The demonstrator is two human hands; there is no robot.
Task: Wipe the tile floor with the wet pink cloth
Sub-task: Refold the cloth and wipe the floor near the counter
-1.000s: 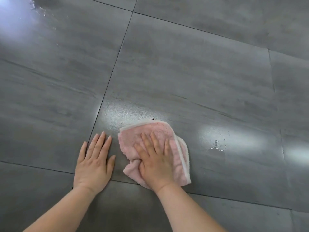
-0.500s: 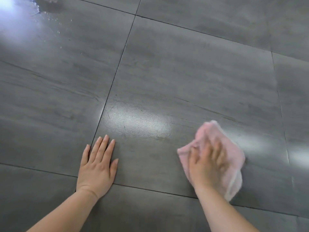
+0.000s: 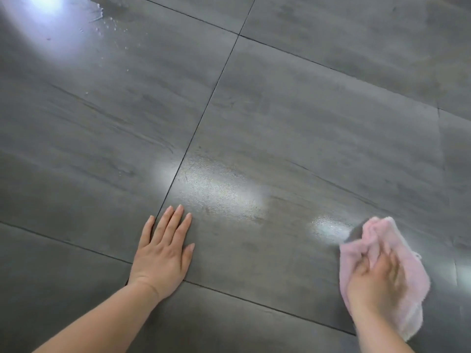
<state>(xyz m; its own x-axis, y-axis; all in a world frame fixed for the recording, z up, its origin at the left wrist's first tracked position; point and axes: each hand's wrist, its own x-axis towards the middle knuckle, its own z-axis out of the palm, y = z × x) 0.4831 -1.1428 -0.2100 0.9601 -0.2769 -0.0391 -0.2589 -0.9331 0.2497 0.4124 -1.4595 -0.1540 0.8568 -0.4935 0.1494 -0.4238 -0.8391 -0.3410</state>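
Cloth (image 3: 415, 276): pink, crumpled, on floor at lower R, under R hand; top edge bunched up past the fingertips, bottom corner trails beside the wrist.
Floor (image 3: 305, 110): dark grey tiles, thin dark grout lines (image 3: 204, 118).
Wet patch (image 3: 216, 189): shiny streak btw the hands, starts at grout line just ahead of L fingertips; smaller gleam just L of cloth.
Droplets (image 3: 107, 24): far upper L, beside bright glare.
L hand (image 3: 163, 253): flat, palm down, fingers straight & together, over a grout crossing; holds nothing, well apart from cloth.
R hand (image 3: 377, 284): palm down on cloth, fingers laid out, pressing; motion-blurred.
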